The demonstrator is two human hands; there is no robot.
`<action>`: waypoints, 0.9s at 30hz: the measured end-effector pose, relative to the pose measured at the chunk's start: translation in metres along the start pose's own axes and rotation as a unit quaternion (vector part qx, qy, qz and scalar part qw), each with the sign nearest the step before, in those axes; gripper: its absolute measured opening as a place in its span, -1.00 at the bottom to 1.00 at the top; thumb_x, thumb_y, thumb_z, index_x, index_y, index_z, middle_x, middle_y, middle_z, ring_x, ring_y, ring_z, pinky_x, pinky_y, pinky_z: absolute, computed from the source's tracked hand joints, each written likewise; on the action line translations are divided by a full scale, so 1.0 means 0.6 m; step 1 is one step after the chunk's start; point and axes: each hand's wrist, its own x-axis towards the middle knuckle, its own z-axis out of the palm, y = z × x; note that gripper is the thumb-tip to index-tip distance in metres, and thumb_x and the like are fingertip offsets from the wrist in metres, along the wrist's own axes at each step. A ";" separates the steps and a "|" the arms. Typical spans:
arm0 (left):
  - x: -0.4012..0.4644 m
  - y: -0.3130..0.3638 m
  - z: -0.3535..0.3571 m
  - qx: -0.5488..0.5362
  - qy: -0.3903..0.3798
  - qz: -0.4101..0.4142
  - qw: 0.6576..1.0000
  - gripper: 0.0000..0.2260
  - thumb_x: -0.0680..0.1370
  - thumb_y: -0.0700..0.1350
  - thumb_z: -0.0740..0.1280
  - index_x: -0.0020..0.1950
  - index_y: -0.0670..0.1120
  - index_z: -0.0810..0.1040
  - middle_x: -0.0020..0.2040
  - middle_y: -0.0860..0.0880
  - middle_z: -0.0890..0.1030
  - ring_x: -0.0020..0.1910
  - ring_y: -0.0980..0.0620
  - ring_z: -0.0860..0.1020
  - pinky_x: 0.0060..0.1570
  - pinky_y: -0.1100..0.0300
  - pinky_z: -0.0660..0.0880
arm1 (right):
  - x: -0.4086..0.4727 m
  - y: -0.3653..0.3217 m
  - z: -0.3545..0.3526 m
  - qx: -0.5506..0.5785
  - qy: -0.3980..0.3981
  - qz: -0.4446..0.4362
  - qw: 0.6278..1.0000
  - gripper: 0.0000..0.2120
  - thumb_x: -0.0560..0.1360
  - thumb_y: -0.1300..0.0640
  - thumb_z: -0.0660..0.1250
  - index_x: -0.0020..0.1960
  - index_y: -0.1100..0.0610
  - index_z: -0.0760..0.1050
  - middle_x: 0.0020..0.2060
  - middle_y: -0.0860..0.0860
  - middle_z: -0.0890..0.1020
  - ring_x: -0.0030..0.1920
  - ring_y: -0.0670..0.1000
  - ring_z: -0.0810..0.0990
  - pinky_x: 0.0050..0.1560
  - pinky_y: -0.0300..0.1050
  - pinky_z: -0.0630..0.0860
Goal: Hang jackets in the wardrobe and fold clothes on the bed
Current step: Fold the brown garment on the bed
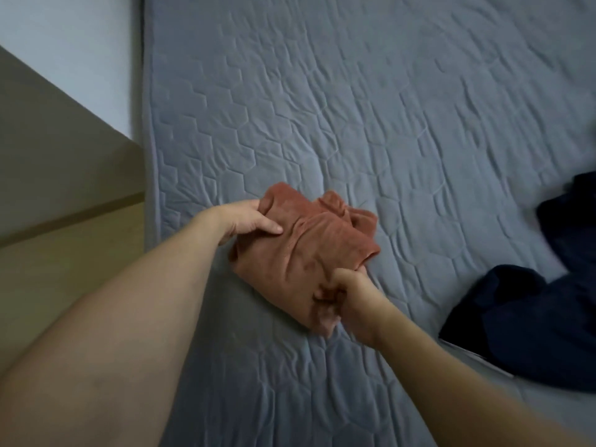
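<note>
Lying folded near the bed's (354, 108) left edge, a rust garment (309, 240) is sitting between both hands. Left hand (246, 221) is gripping its far corner; right hand (350, 301) is pinching its near edge. Dark clothes (529, 321) are lying well apart, rightward.

A pale wall (80, 33) fills the upper left corner of the view. Below it stands a piece of tan wooden furniture (64, 195), its flat top in shadow and its lighter front face crossed by one horizontal seam. Its right edge runs just beside a blue-grey quilted cover (354, 91) stitched in a wrinkled hexagon pattern.
</note>
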 end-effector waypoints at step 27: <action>-0.284 -0.165 -0.133 -0.315 0.084 -0.115 0.938 -0.25 0.11 0.39 0.55 0.16 -0.01 0.61 -0.02 -0.09 0.71 -0.06 -0.06 0.69 -0.16 0.15 0.56 | -0.056 -0.017 0.238 -0.112 -0.011 0.042 0.993 -0.49 0.43 -0.35 0.29 0.11 0.05 0.55 -0.16 0.11 0.72 -0.20 0.14 0.71 -0.28 0.01 0.58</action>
